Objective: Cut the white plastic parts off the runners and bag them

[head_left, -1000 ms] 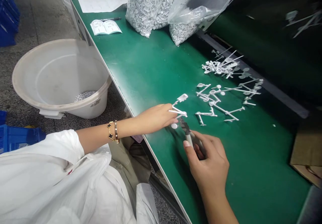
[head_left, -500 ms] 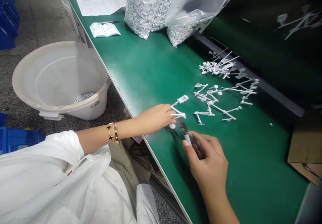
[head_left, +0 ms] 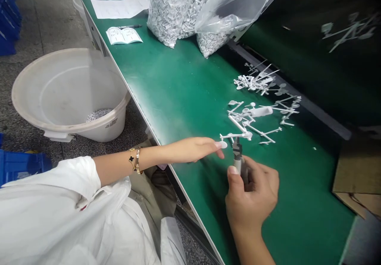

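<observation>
My left hand (head_left: 190, 149) reaches right over the green table (head_left: 178, 82) with its fingers stretched out and close together. Its fingertips touch the left end of a white plastic sprue (head_left: 238, 135); I see no grip on it. My right hand (head_left: 253, 195) is closed round a small pair of cutters (head_left: 237, 153). The cutters' jaws point up and sit just under that sprue. Behind it lie several more white sprues (head_left: 262, 112) and a tangled heap of them (head_left: 256, 81).
Two clear bags of small white parts (head_left: 178, 6) stand at the back of the table, next to a paper sheet (head_left: 119, 6) and a booklet (head_left: 123, 35). A large white tub (head_left: 68, 94) sits on the floor left. A cardboard box (head_left: 354, 177) is at right.
My left hand has moved right and stretched out its fingers; the sprue with the rectangular piece that it held is gone. My right hand has followed to the right and turned the cutters upright.
</observation>
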Tool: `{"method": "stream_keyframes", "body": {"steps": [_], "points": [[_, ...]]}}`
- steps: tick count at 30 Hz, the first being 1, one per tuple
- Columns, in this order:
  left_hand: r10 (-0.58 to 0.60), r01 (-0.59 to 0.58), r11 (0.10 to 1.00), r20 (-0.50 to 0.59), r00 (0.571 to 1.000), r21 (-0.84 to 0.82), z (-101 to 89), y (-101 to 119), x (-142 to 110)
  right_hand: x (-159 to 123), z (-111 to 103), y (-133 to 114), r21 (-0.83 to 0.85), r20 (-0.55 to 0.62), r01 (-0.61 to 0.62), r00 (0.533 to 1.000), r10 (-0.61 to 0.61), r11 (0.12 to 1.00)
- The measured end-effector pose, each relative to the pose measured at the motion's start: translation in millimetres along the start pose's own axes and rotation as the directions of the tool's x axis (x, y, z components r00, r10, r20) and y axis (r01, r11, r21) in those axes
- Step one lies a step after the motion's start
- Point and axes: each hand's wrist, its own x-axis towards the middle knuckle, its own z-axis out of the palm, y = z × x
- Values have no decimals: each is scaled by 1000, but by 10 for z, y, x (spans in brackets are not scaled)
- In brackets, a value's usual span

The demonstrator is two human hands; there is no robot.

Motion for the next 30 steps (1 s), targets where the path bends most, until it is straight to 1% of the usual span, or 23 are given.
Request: {"method": "stream_keyframes", "body": {"steps": [2, 3, 5, 7, 9, 11, 13, 14, 16, 18, 20, 22, 24, 26, 30], "points": [[-10, 16, 989, 46, 999, -149, 47, -4, 9, -11, -7, -15, -31, -6, 39, 999, -40, 999], [-4, 14, 982, 53, 999, -190, 63, -8, 12, -16, -11, -19, -42, -8, 50, 999, -51, 998], [15, -7, 976, 37, 999, -217, 78, -17, 12, -23, -16, -22, -56, -15, 57, 998, -58, 997], [26, -28, 983, -10, 1000, -181, 77, -17, 8, -27, -17, -20, -66, -16, 55, 998, -56, 996], [36, -43, 997, -98, 995, -70, 56, -8, 2, -27, -15, -16, -72, -7, 53, 999, -54, 996], [93, -69, 990, -208, 974, 120, 12, 6, -2, -25, -10, -8, -68, 23, 57, 998, -55, 996], [189, -92, 940, -277, 942, 328, -50, 18, -7, -20, -2, 2, -51, 67, 62, 996, -59, 997], [226, -91, 903, -286, 931, 419, -82, 22, -11, -17, 4, 7, -40, 91, 60, 994, -57, 997], [252, -64, 821, -261, 932, 567, -135, 30, -25, -9, 17, 19, -14, 139, 51, 989, -49, 999], [247, -39, 728, -209, 946, 685, -159, 36, -48, -1, 31, 32, 10, 183, 49, 982, -50, 999], [241, -38, 627, -148, 959, 778, -155, 41, -71, 5, 40, 47, 24, 214, 70, 974, -73, 997], [235, -44, 545, -102, 967, 838, -136, 39, -87, 6, 42, 62, 30, 228, 93, 969, -98, 995], [237, -49, 498, -82, 968, 866, -122, 29, -90, 3, 37, 74, 37, 224, 103, 968, -109, 994], [245, -49, 479, -80, 966, 877, -119, 10, -84, -1, 29, 81, 46, 219, 95, 970, -103, 994], [243, -44, 446, -73, 967, 894, -131, -23, -76, -5, 24, 71, 51, 243, 42, 969, -54, 998]]}}
